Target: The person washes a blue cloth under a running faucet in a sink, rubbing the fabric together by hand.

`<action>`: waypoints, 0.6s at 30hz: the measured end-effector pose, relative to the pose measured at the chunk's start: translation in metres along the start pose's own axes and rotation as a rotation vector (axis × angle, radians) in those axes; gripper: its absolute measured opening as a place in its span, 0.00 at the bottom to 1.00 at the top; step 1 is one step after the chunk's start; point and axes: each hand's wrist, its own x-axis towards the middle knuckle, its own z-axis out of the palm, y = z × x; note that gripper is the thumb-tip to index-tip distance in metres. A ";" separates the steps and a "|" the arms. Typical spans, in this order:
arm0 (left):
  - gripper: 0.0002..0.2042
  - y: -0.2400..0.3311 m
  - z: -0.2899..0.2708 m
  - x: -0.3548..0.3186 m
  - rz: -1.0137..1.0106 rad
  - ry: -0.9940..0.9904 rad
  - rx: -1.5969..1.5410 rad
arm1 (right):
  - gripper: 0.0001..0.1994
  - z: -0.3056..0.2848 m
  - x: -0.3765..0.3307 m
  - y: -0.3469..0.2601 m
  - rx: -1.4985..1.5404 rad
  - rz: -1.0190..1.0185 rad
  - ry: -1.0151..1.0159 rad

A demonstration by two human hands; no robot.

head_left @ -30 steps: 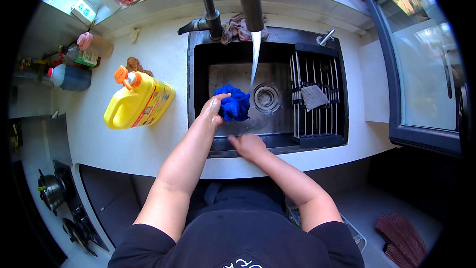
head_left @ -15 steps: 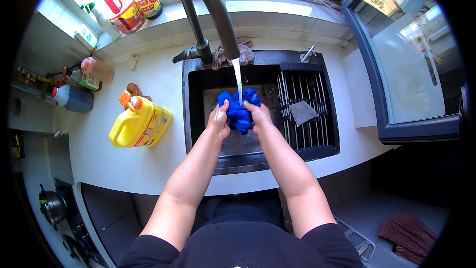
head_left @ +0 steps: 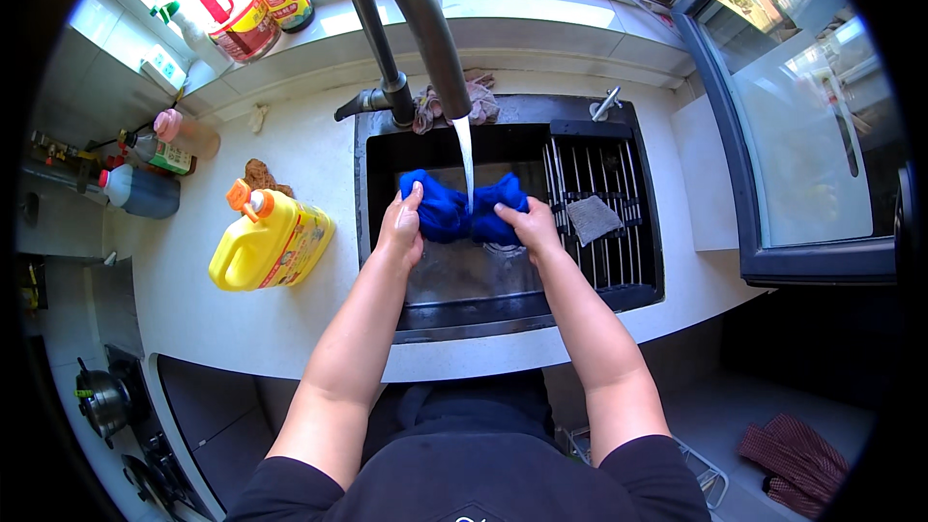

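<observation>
Deep blue crumpled cloth at frame centre — black sink basin.
Left: yellow plastic jug, orange cap; lower right: dark red striped towel — faint stripes.

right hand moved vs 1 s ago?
Yes. The right hand has come up off the sink's front edge to under the faucet stream, gripping the blue cloth opposite the left hand.
</observation>
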 end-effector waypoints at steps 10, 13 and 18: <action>0.14 0.029 0.045 -0.038 -0.157 -0.148 0.101 | 0.16 0.034 -0.002 0.002 -0.227 -0.010 -0.262; 0.13 0.030 0.045 -0.037 -0.133 -0.212 0.159 | 0.16 0.035 -0.004 -0.005 -0.228 0.045 -0.318; 0.16 0.030 0.038 -0.045 -0.146 -0.286 0.414 | 0.14 0.031 -0.011 -0.002 -0.040 0.116 -0.365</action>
